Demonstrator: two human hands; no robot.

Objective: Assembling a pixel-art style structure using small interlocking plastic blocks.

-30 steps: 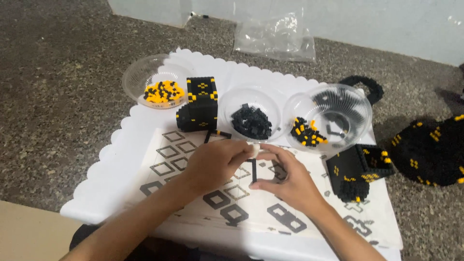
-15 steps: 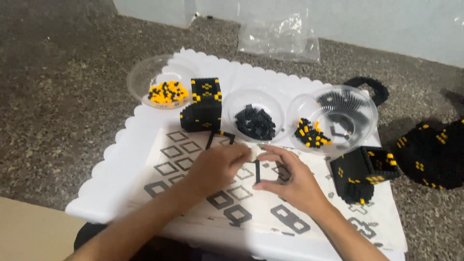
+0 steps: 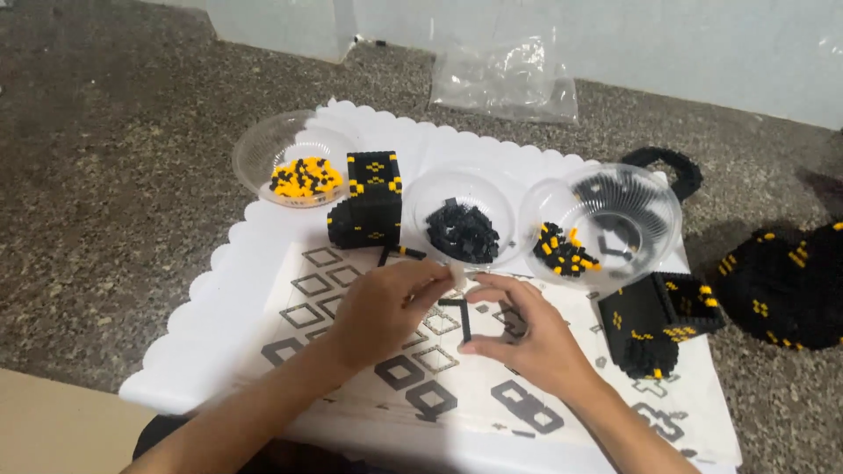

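Speckled stone floor under a white scalloped tray (image 3: 263,219) with a printed instruction sheet (image 3: 369,386) on it. Thin black L-shaped brick strip (image 3: 464,318) is pinched upright over the sheet, just in front of the middle bowl (image 3: 421,195). Left hand (image 3: 382,312) has fingertips closed at the strip's top end; right hand (image 3: 531,338) has thumb and forefinger closed along its lower leg. Looks light and stiff but likely snaps apart at the stud joints, so best gripped near the joins, not the free ends. The middle bowl holds loose black bricks (image 3: 463,231); left of it a black-and-yellow block (image 3: 369,202), then a bowl of yellow and black bricks (image 3: 303,175); right of it a larger clear bowl (image 3: 650,197), a second block build (image 3: 659,320) and a dark built piece (image 3: 786,285). Behind it, an empty plastic bag (image 3: 505,75).
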